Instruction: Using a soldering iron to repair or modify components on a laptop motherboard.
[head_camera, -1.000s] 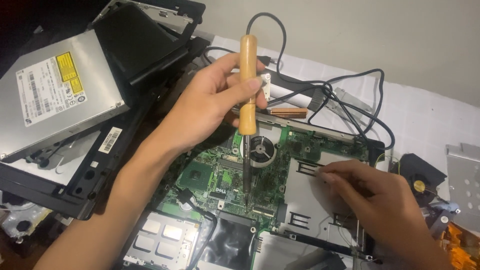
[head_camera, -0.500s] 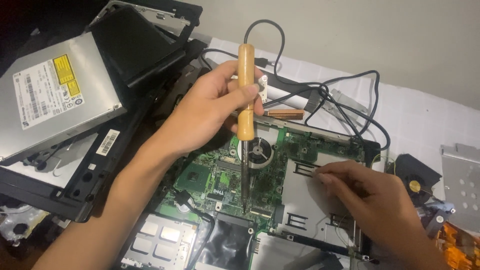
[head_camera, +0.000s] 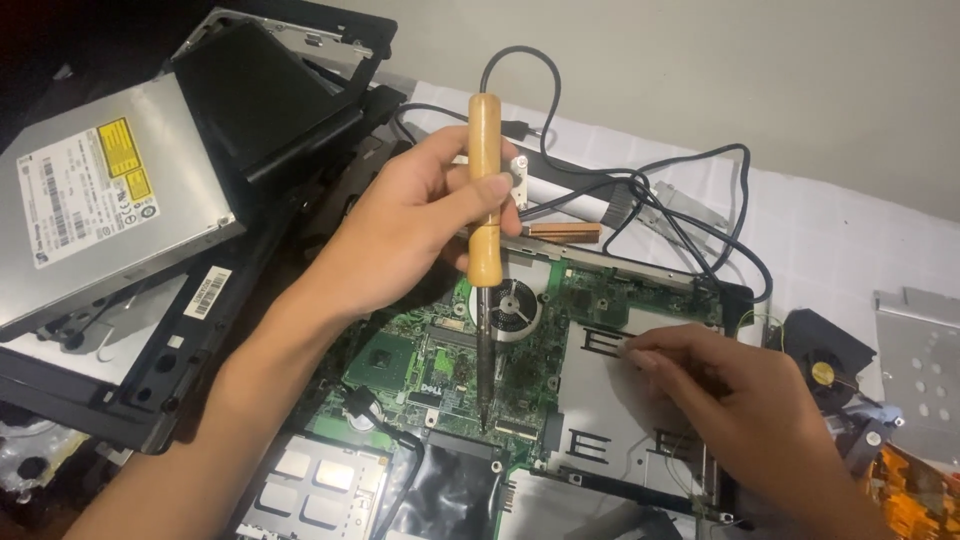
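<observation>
My left hand (head_camera: 400, 230) grips a soldering iron by its wooden handle (head_camera: 485, 190). The iron stands nearly upright, and its dark metal tip (head_camera: 484, 420) touches the green laptop motherboard (head_camera: 450, 360) near the board's lower edge. My right hand (head_camera: 745, 420) rests on the grey metal shield plate (head_camera: 600, 400) at the board's right side, fingers pinched together as if on a thin solder wire that I cannot make out clearly. A round cooling fan (head_camera: 515, 305) sits just behind the iron.
A silver optical drive (head_camera: 100, 200) lies on black laptop casing parts (head_camera: 260, 90) at the left. Black cables (head_camera: 690, 200) loop across the white cloth behind the board. A small black fan (head_camera: 825, 365) and a grey metal bracket (head_camera: 920, 370) lie at the right.
The iron's tip has moved slightly down the board toward its lower edge. My right hand has stayed on the metal plate with only a small shift.
</observation>
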